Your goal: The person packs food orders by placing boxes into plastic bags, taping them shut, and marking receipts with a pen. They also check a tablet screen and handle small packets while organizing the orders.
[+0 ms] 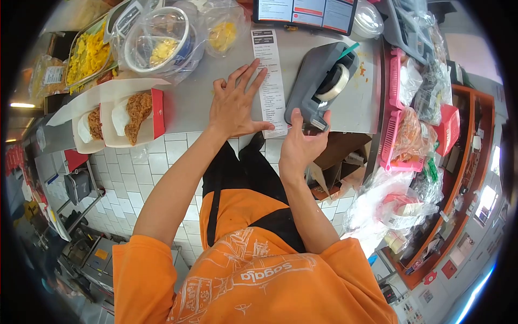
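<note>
My left hand (236,102) lies on the steel counter with its fingers spread, its fingertips and thumb at the left edge of a long printed receipt (271,81). The receipt lies lengthwise, its near end reaching the counter's front edge. Just right of it is a dark grey tape dispenser (308,75) with a roll of clear tape (333,83) in it. My right hand (304,141) is closed around the dispenser's near end, thumb on the left and fingers by the cutter; part of the fingers is hidden.
Open cartons with fried chicken (138,113) stand left at the counter's edge. Behind them are a bagged round tub (157,40) and a tray of yellow food (89,54). A tablet (305,12) stands at the back. Pink baskets (393,135) line the right; a cardboard box (337,162) sits below.
</note>
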The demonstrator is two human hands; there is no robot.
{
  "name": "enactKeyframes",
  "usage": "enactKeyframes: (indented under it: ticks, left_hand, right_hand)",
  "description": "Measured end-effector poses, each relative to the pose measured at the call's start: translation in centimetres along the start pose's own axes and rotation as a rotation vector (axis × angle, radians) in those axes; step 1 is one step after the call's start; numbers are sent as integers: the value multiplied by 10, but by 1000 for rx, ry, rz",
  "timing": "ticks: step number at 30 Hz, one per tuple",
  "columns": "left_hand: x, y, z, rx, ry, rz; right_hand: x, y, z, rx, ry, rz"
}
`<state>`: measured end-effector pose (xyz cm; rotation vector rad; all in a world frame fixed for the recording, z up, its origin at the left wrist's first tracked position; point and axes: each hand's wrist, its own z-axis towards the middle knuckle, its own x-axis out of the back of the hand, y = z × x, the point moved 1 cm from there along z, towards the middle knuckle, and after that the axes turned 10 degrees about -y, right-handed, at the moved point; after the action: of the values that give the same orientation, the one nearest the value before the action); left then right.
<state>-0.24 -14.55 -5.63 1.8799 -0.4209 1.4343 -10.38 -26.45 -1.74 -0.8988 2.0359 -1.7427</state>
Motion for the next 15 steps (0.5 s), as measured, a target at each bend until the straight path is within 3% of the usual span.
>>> enactKeyframes:
  ticks: [3,5,8,10,13,15]
  left_hand:
    - [6,1,-1,11,-25,23]
    - [-4,-3,-2,-37,85,21]
    - [4,0,-4,-5,48,50]
    - [16,2,-3,4,2,-31]
    - [21,1,-4,34,9,-89]
    - [21,2,-6,42,22,-134]
  right_hand:
    - [-1,10,-6,-13,-21,144]
    - [-1,20,-3,15,-88,-2]
    - [34,29,2,7,-225,-335]
    - [44,-16,1,123,-118,-166]
    - [16,-118,12,288,-176,28]
    - [-40,-203,28,510,-723,161]
